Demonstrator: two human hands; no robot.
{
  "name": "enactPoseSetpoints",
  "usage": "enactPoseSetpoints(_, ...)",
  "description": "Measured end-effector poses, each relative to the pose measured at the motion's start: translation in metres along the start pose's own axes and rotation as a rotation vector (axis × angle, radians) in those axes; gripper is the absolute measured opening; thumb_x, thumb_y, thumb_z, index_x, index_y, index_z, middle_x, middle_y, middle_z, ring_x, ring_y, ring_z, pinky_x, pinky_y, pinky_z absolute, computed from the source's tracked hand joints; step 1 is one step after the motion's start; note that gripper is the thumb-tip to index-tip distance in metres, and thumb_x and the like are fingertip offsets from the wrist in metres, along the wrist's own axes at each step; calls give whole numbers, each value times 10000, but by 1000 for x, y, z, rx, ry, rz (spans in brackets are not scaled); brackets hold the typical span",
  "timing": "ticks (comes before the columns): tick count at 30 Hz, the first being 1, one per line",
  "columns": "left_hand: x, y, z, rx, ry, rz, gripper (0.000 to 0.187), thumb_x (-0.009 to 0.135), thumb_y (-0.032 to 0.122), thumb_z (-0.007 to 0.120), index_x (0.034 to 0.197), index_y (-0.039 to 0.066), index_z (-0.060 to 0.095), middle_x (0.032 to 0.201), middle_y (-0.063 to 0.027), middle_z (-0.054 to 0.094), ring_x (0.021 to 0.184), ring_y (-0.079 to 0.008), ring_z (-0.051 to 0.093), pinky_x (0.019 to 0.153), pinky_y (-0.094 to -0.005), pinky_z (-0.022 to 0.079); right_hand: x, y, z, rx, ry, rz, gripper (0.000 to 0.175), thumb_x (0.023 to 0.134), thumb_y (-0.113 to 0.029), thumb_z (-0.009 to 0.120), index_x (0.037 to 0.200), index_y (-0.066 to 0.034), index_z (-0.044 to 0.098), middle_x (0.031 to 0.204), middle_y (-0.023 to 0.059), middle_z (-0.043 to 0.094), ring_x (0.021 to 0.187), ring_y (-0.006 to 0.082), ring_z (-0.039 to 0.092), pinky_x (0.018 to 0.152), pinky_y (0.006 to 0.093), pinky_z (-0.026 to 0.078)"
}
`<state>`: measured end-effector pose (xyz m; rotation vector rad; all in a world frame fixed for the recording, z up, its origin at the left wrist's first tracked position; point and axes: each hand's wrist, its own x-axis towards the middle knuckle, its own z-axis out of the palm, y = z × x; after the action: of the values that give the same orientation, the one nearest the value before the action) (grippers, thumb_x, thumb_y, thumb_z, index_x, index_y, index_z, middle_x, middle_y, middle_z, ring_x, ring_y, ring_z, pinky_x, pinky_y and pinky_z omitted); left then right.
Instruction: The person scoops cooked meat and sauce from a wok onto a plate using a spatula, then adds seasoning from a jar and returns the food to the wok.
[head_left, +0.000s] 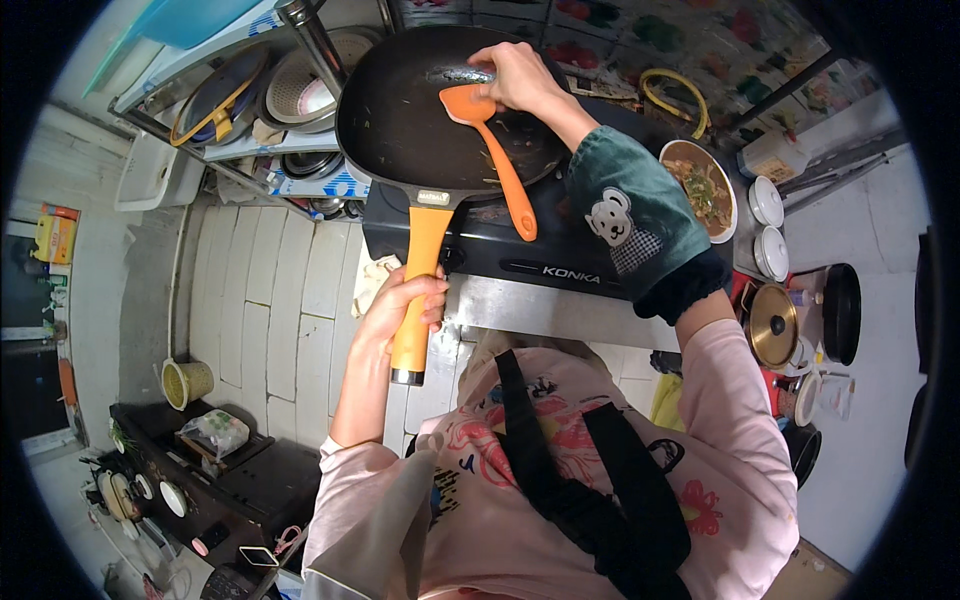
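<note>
My left hand (405, 304) is wrapped around the yellow handle (418, 262) of a dark non-stick frying pan (397, 112). The pan is over a black Konka gas stove (555, 255), and a few food scraps cling to its inside. An orange spatula (499, 154) lies across the pan, its blade inside and its handle reaching past the near rim. My right hand (517, 79) is at the blade, fingertips against or just over it; whether they grip it is unclear. A green sleeve cover with a bear patch is on my right forearm.
An oval dish of cooked food (700, 191) stands right of the pan. Beyond it are white lidded pots (766, 201) and a pot with a golden lid (772, 325). At left, a metal rack (240, 146) holds pans and a colander. A yellow hose (679, 94) curves behind the stove.
</note>
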<state>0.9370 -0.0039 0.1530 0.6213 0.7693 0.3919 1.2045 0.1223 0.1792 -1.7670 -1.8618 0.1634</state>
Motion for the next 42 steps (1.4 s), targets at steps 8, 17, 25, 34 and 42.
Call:
enactPoseSetpoints(8, 9, -14, -14, -133, -198, -8, 117, 767, 95, 541, 842, 41, 470, 546, -14, 427, 395, -87, 423, 437, -261, 473, 9, 20, -19, 697, -303, -29, 549, 854, -501, 329, 1266, -139, 368, 1263, 120, 391, 1185, 271, 327, 1010, 401, 177)
enactPoseSetpoints(17, 12, -15, -21, -25, -287, 30, 608, 873, 504, 212, 1090, -23, 426, 813, -169, 572, 737, -245, 595, 636, -357, 504, -6, 25, -44, 1474, -316, 511, 590, 884, -476, 193, 1321, -81, 190, 1320, 236, 220, 1159, 437, 309, 993, 472, 202)
enactPoseSetpoints(25, 19, -30, -53, 35, 110, 293, 505, 884, 439, 294, 1065, 0, 469, 863, -148, 574, 710, -204, 579, 595, -280, 472, -17, 37, -20, 242, 250, 91, 537, 760, -365, 570, 1170, -41, 448, 1171, 205, 454, 1072, 324, 459, 882, 369, 381)
enactPoseSetpoints(34, 67, -99, -152, 1362, 963, 579, 444, 711, 309, 655, 1088, 127, 509, 1030, -164, 436, 982, -297, 418, 788, -402, 383, -101, 60, -79, 830, 150, 184, 231, 850, -121, 460, 1024, -1, 553, 814, 58, 596, 618, 77, 559, 553, 174, 428)
enactPoseSetpoints(42, 90, -129, -169, 1149, 965, 829, 446, 708, 370, 616, 952, 9, 525, 844, -171, 545, 618, -266, 552, 554, -346, 452, -253, 146, -164, 739, 569, 561, 207, 851, -168, 469, 934, -14, 579, 618, -5, 536, 443, 44, 441, 388, 175, 308)
